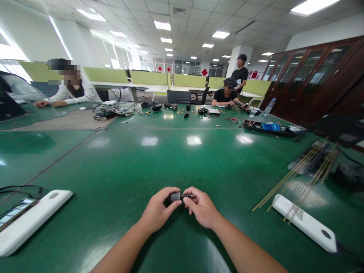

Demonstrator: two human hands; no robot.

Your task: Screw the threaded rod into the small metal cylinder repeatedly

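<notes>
Just above the green tabletop, my two hands meet around a small grey and black cylindrical part with a thin shaft. My left hand grips the wider grey body between thumb and fingers. On the shaft side, my right hand pinches the narrow dark end, whose pointed metal tip shows past the fingers. The part lies roughly level, and its exact kind is too small to make out. My fingers hide some of both ends.
White bars lie at right and left, the left one beside a phone. Thin wooden sticks stick out at the right. Across the green table are electronics, a black tray, a bottle and several people.
</notes>
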